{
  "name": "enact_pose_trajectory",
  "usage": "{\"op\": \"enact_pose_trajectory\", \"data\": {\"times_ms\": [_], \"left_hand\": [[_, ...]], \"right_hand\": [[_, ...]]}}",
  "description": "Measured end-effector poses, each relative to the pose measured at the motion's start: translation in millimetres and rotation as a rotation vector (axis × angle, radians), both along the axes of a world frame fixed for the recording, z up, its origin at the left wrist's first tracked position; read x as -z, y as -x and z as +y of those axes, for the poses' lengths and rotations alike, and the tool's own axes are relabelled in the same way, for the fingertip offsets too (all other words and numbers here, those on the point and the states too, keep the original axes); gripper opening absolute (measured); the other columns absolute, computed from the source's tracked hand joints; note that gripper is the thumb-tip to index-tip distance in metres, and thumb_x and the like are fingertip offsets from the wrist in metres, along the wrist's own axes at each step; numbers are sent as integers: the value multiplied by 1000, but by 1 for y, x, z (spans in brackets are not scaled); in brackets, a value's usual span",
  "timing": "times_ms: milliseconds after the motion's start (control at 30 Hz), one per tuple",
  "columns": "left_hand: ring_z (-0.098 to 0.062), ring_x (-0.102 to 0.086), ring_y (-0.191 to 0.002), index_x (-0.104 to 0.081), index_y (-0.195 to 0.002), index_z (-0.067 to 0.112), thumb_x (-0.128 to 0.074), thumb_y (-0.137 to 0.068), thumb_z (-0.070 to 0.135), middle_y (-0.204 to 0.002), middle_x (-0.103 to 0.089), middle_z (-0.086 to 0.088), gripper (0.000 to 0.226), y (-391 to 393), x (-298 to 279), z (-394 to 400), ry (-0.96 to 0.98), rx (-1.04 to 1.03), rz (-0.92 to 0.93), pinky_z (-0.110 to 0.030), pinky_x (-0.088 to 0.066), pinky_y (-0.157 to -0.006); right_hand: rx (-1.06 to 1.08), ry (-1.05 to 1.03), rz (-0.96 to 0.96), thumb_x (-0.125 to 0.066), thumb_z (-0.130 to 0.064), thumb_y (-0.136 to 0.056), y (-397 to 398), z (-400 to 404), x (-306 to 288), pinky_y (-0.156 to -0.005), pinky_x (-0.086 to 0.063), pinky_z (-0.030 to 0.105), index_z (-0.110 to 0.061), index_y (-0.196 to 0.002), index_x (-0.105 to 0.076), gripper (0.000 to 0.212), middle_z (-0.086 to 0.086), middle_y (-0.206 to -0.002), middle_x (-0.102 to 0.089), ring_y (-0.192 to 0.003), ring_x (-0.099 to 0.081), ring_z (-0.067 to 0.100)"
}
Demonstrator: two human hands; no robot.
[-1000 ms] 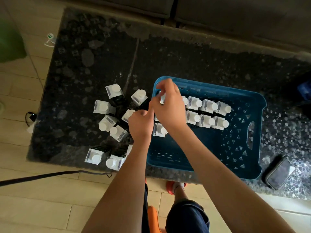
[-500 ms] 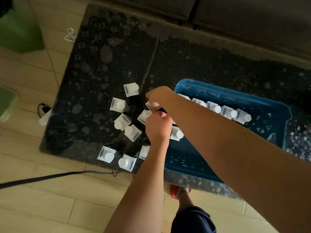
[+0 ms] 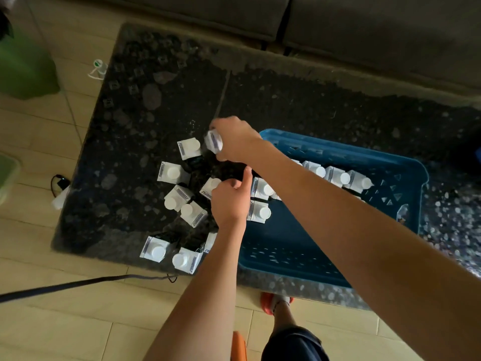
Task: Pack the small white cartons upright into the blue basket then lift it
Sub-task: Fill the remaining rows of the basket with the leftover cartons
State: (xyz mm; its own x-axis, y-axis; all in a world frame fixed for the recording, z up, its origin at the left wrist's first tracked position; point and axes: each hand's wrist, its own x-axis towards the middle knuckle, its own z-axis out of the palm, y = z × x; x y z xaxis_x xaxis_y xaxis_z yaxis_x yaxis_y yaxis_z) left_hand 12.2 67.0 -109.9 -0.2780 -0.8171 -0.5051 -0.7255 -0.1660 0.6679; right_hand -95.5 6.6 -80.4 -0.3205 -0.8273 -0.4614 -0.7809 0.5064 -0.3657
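The blue basket (image 3: pixel 338 149) sits on the right half of the dark table, with several white cartons (image 3: pixel 338 175) upright along its far side and two more (image 3: pixel 259 211) near its left wall. Several loose cartons (image 3: pixel 171 173) stand on the table left of the basket. My right hand (image 3: pixel 235 139) reaches across the basket's far left corner and grips one carton (image 3: pixel 214 142), tilted, just above the table. My left hand (image 3: pixel 230 200) is at the basket's left wall, its fingers curled round another carton (image 3: pixel 209 187) that is partly hidden beneath it.
The dark speckled stone table (image 3: pixel 156 113) stands on a tiled floor. A grey sofa (image 3: pixel 364 35) runs along the far side. On the floor are a green object (image 3: pixel 23 69) at left, a black cable (image 3: pixel 65 285) and a charger (image 3: pixel 61 183). My foot in an orange slipper (image 3: pixel 270 302) shows below the table.
My right hand left the basket, moved left over the table and now holds a carton there. My left hand stayed on its carton. The view shifted left.
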Motion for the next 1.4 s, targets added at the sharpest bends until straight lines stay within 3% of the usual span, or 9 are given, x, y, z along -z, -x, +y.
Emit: {"op": "enact_pose_trajectory", "data": {"times_ms": [233,333,433,600,667,867,1067,1300,1400], "left_hand": [[-18,-37,-45,-27,-46,14,-43,-92,59,-44,-35,0,66,-1,4,1,54,47,-39,-33,-22,-46],[-17,-37,-46,-29,-47,14,-42,-92,59,-46,-38,-1,65,-1,6,3,68,63,-40,-31,-23,-46],[-17,-35,-46,-30,-49,13,-43,-91,60,-46,-36,0,65,-2,10,3,63,42,-33,-30,-25,-47],[-16,-34,-44,-28,-46,17,-42,-90,63,-43,-35,3,65,-2,16,3,72,57,-23,-30,-32,-50],[-14,-33,-42,-28,-46,17,-42,-91,61,-43,-34,3,65,-2,15,4,86,64,-13,-28,-30,-48],[-14,-33,-45,-30,-50,13,-43,-91,60,-46,-36,0,64,-2,18,3,96,54,-24,-28,-28,-47],[-16,-35,-46,-32,-51,11,-43,-91,61,-47,-38,-2,64,-2,21,3,100,51,-22,-29,-29,-47],[-15,-33,-45,-33,-52,10,-44,-91,60,-47,-37,-3,64,-1,20,3,108,51,-17,-26,-27,-46],[-16,-34,-45,-35,-53,9,-42,-91,61,-47,-38,-4,65,-1,20,3,110,52,-29,-27,-28,-45]], "right_hand": [[531,550,-320,-78,-25,-72,26,60,-92,-78,-55,22,-20,-123,-56,55,-8,-108,-64,-93,-64,9],[708,579,-532,-76,-11,-77,38,123,-110,-67,-60,29,-21,-113,-57,42,-6,-99,-68,-81,-71,17],[848,424,-641,-74,-4,-78,43,188,-104,-65,-60,28,-14,-113,-58,40,5,-101,-69,-74,-71,17],[749,-22,-557,-78,-12,-74,22,251,-62,-60,-58,22,-22,-125,-55,57,-3,-105,-67,-70,-71,11],[713,-93,-500,-80,-18,-71,7,253,-40,-58,-57,20,-26,-124,-54,59,-7,-100,-65,-70,-69,10],[665,-86,-347,-77,-26,-68,-28,233,20,-73,-53,33,-28,-127,-47,66,1,-110,-51,-89,-55,20],[675,-42,-300,-74,-17,-74,-42,217,45,-68,-44,32,-19,-118,-42,54,5,-111,-52,-85,-51,22],[762,-20,-271,-74,-25,-81,-56,209,52,-70,-41,31,-14,-121,-36,56,12,-111,-57,-93,-55,28],[788,-29,-255,-76,-27,-80,-57,209,53,-65,-38,30,-14,-111,-34,53,13,-108,-59,-82,-53,26]]}}
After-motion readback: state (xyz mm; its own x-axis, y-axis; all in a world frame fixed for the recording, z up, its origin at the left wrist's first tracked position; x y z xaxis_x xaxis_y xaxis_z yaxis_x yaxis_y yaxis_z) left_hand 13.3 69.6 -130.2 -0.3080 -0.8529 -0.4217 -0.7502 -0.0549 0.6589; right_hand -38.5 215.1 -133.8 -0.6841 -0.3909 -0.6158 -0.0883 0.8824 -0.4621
